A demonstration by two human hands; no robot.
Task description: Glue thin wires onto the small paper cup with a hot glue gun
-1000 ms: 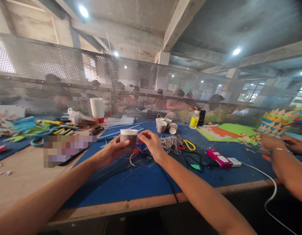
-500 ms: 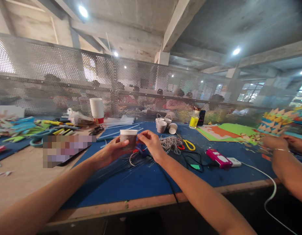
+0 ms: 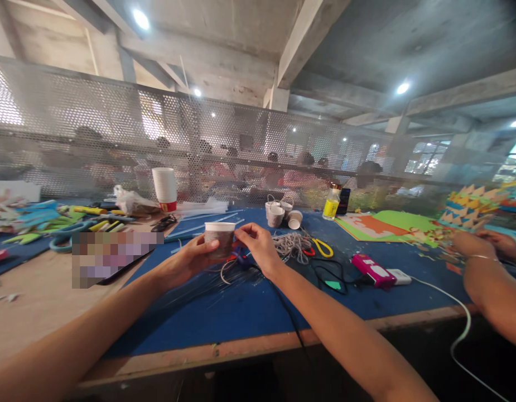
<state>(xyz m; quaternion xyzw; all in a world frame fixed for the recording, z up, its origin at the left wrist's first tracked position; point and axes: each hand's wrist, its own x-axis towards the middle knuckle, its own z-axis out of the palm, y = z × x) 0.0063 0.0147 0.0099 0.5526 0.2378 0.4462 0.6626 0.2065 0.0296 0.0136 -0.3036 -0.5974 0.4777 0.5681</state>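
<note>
My left hand (image 3: 193, 254) grips a small paper cup (image 3: 219, 241) upright, its white rim showing above a grey-brown wrapped side. At the cup's right side my right hand (image 3: 258, 245) has thumb and fingers pinched together; what lies between them is too small to make out. A pale string end (image 3: 225, 273) curves below the cup. Partly hidden behind the hands is a blue and red object (image 3: 242, 257). Just right of my right hand lies a tangled heap of grey string (image 3: 295, 245), beside scissors with a yellow handle (image 3: 324, 248).
Several wrapped cups (image 3: 275, 215) stand behind the string, one tipped over. A yellow-labelled bottle (image 3: 331, 204) and a paper-cup stack (image 3: 164, 187) stand farther back. A magenta device (image 3: 372, 271) trails a white cable. Coloured sheets (image 3: 387, 226) and another person's hand (image 3: 475, 245) are at right.
Almost nothing differs. Both hands and the cup keep their places, and the other person's hand at the right shifts slightly.
</note>
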